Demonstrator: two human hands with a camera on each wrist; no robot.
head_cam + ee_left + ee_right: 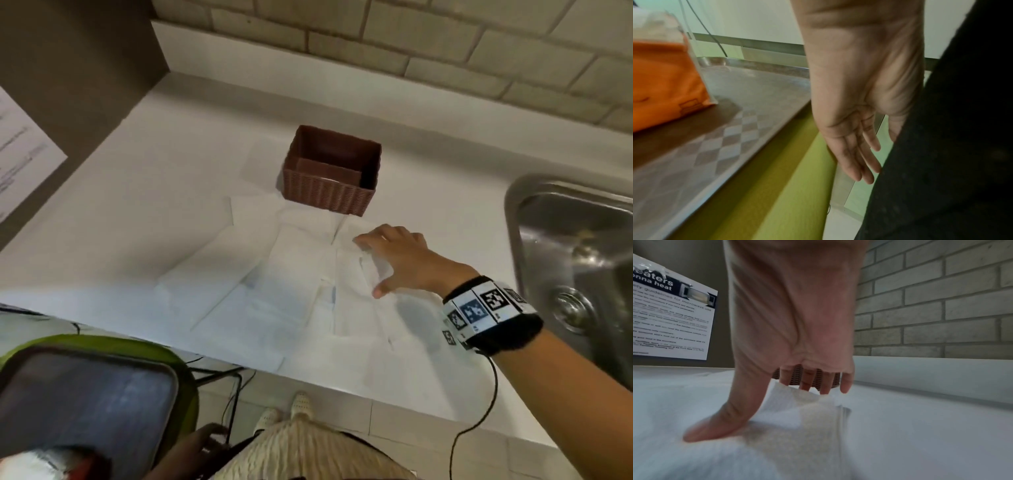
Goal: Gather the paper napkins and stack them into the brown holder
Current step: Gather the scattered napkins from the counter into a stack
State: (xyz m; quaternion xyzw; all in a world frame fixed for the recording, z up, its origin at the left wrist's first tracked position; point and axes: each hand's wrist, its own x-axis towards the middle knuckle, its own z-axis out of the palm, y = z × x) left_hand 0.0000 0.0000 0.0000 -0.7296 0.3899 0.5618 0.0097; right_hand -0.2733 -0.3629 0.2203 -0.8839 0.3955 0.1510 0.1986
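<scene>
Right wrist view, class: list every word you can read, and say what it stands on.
"...eaters" and "...onna heat": header of the taped notice, cut off at the left.
"guidelines for microwave use": its subheading.
Its body text: too small and blurred.
Orange bag: a line drawing, no words.

**Right hand on the spread napkins, holder standing behind**

White paper napkins lie overlapping across the white counter. The brown holder stands upright at their far edge, its woven wall just touching them. The right hand reaches in from the right, fingers and thumb spread on the rightmost napkin, whose corner is lifted. A steel sink sits at right. The left hand hangs low beside a green chair.
</scene>
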